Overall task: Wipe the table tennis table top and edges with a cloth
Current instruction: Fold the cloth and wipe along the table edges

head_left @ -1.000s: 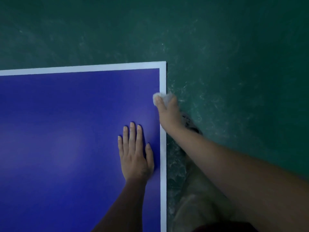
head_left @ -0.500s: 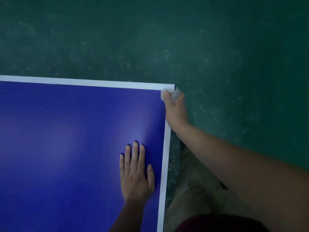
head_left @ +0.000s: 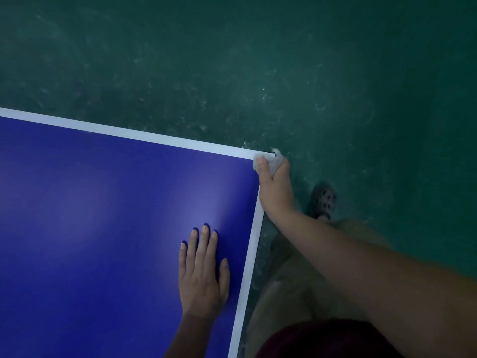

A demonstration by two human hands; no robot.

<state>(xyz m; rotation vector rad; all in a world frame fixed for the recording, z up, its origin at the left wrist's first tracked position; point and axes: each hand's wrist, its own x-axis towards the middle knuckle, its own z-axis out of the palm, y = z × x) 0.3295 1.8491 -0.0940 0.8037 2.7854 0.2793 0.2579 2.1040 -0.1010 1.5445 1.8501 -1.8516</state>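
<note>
The right hand (head_left: 275,187) grips a small white cloth (head_left: 271,161), thumb and fingers curled round it, and presses it against the far right corner of the blue table (head_left: 103,228), where the two white border lines meet. The left hand (head_left: 204,275) lies flat on the tabletop near the right edge, fingers straight and together, holding nothing. A shoe (head_left: 324,201) stands on the green floor (head_left: 232,60) just beside the table.
</note>
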